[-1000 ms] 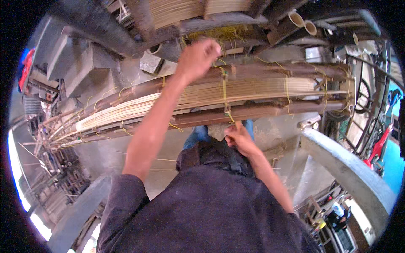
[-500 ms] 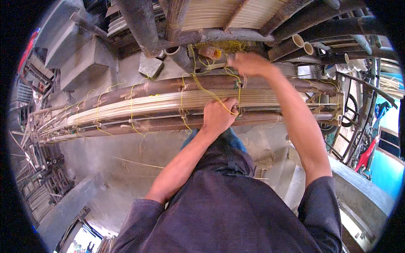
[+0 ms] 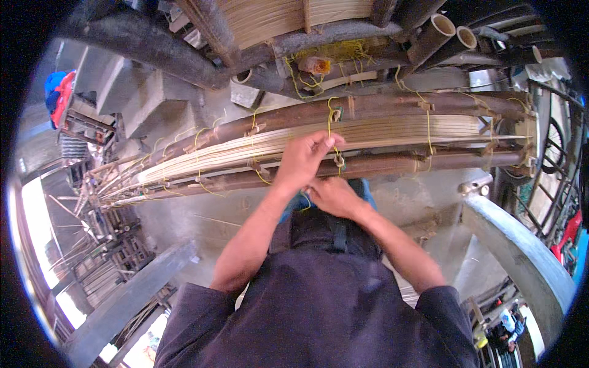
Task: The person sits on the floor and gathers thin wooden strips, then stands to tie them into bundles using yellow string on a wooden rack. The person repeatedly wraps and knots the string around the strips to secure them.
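A long band of pale thin strips (image 3: 380, 132) lies between a far dark bamboo pole (image 3: 282, 118) and a near one (image 3: 386, 164), crossed at intervals by yellow cords. My left hand (image 3: 300, 161) rests over the strips, thumb and fingers pinching a yellow cord (image 3: 330, 122) that runs across from the far pole. On the near side, just below it, my right hand (image 3: 337, 196) is closed, its fingertips beside a loose yellow cord end (image 3: 305, 200). The exact grip of the right fingers is partly hidden. Small wooden pegs (image 3: 339, 161) stick out of both poles.
Beyond the far pole, tangled yellow cord (image 3: 350, 52) lies by an orange-and-white bundle (image 3: 316, 65). Cut bamboo tubes (image 3: 442, 27) jut out at the upper right. A concrete ledge (image 3: 518, 245) stands at right, and concrete blocks (image 3: 153, 98) at upper left.
My right hand has come back from beyond the far pole to the near side, below my left hand. My left hand now pinches the cord higher up. The whole view has shifted.
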Tool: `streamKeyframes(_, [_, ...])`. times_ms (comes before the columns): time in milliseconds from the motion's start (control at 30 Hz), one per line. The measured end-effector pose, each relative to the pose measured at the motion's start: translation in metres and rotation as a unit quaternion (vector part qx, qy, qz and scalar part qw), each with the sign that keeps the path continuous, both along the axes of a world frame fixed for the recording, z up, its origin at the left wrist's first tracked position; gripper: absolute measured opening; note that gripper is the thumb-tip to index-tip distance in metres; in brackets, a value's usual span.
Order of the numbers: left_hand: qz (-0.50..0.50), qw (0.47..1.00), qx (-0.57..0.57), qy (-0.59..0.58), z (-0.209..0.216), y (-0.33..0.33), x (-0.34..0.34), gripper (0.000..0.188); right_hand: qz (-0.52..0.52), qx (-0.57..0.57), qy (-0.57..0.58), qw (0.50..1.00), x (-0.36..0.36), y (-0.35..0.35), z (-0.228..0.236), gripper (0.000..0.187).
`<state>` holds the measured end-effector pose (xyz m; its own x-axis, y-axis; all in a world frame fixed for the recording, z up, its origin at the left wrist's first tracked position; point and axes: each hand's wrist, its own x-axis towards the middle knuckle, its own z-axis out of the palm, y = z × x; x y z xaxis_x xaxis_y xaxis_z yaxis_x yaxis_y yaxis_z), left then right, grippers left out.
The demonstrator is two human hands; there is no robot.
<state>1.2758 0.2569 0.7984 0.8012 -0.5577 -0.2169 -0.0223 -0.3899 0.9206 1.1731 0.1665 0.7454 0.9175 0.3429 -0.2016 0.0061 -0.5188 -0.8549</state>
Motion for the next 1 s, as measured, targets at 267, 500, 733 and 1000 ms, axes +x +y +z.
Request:
streamKeyframes(267, [0.075, 0.968, -0.048, 0.234, -0.076, -0.062, 0.107, 0.03, 0.102, -0.14, -0.062, 0.983, -0.021, -0.01, -0.002, 0.014])
streamKeyframes(500, [-0.02, 0.982, 0.093, -0.164, -0.032, 0.079, 0.166, 0.03, -0.147, 0.26, 0.197, 0.934, -0.046, 0.041, 0.044, 0.054])
streamKeyframes(733, [-0.128, 0.974, 0.098, -0.16, 0.002, 0.187, 0.077, 0.031, -0.277, 0.167, 0.073, 0.943, -0.002, 0.115, 0.055, 0.015])
streamKeyframes(1000, [-0.024, 0.971, 0.163, -0.176, -0.027, 0.189, 0.028, 0.029, 0.059, 0.023, -0.207, 0.976, 0.221, 0.137, 0.174, 0.039])
